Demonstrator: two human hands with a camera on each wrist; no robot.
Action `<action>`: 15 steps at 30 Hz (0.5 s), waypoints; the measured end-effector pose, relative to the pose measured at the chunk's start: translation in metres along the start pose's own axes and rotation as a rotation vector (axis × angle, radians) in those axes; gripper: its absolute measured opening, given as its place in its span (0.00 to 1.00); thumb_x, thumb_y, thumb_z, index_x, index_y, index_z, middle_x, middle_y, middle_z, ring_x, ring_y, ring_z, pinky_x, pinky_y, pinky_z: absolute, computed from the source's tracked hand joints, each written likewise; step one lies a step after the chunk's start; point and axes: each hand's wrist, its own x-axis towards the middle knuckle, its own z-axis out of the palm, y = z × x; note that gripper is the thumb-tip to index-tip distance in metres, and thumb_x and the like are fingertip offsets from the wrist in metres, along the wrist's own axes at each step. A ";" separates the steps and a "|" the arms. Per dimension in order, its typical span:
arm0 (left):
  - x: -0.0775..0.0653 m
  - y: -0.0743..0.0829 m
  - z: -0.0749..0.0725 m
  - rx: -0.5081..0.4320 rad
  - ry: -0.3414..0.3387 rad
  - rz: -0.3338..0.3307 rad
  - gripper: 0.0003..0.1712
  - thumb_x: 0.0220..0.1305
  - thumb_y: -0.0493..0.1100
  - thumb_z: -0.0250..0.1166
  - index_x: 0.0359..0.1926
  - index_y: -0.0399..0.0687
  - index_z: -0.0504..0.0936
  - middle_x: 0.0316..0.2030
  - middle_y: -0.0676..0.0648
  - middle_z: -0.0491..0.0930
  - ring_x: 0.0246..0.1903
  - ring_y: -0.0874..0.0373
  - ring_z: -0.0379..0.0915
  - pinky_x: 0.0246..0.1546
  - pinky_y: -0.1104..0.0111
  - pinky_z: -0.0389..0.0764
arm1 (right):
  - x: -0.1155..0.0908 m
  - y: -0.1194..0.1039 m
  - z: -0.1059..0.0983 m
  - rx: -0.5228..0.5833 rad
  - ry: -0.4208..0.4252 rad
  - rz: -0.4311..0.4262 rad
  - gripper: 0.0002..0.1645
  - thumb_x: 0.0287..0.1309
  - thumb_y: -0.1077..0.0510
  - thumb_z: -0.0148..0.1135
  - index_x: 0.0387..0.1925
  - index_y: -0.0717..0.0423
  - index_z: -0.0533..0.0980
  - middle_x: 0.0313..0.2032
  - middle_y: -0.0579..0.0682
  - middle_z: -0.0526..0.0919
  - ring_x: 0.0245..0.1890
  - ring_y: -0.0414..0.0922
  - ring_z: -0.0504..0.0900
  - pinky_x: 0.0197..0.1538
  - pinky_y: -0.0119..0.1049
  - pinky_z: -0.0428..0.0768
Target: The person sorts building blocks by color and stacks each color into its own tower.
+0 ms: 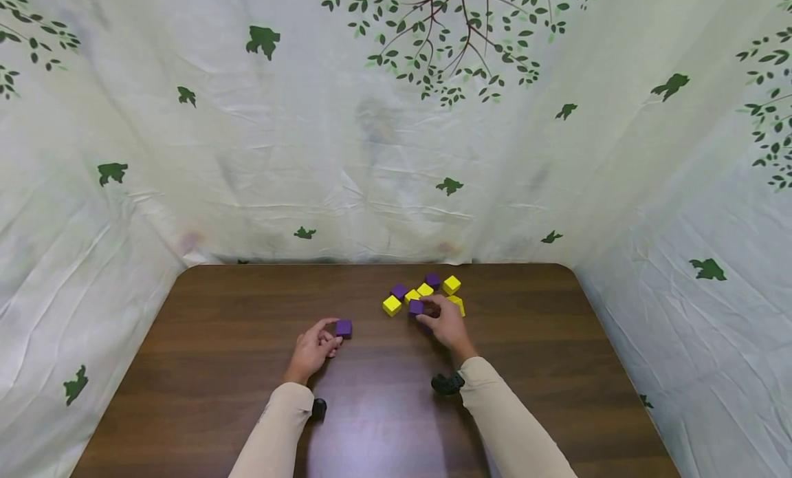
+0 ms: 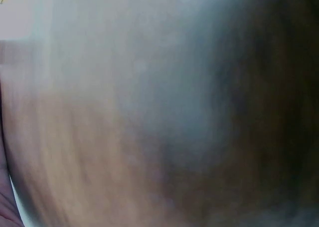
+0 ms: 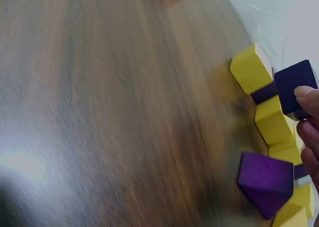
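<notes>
My left hand [image 1: 314,347] pinches a purple cube [image 1: 343,329] between thumb and index finger, left of the table's middle. To its right, my right hand [image 1: 445,323] grips another purple cube [image 1: 416,307] by its sides. In the right wrist view this dark purple cube [image 3: 294,87] is in the fingers, overlapping a row of blocks. Yellow cubes [image 1: 392,305] and purple cubes [image 1: 432,280] lie grouped around and beyond the right hand. One more purple block [image 3: 266,179] sits on the near side of that group, partly covered by the hand in the head view.
The brown wooden table [image 1: 235,313] has rounded far corners. A white cloth [image 1: 278,155] with printed leaves hangs behind it and at both sides. Black wrist straps [image 1: 447,384] sit at the cuffs. Blur fills most of the left wrist view.
</notes>
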 end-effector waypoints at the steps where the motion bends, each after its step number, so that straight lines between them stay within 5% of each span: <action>1: 0.000 0.000 0.000 -0.002 0.000 0.002 0.21 0.60 0.31 0.66 0.55 0.39 0.76 0.22 0.48 0.79 0.18 0.61 0.74 0.22 0.73 0.77 | -0.001 -0.001 0.002 -0.002 0.000 -0.001 0.21 0.51 0.65 0.71 0.49 0.63 0.79 0.44 0.58 0.83 0.43 0.52 0.82 0.47 0.47 0.80; 15: 0.000 -0.001 0.003 -0.033 0.006 0.009 0.22 0.59 0.30 0.66 0.54 0.38 0.76 0.23 0.45 0.79 0.18 0.62 0.74 0.22 0.72 0.78 | -0.011 -0.018 0.037 0.041 -0.041 0.053 0.23 0.53 0.62 0.71 0.52 0.59 0.79 0.49 0.55 0.82 0.51 0.52 0.79 0.55 0.48 0.76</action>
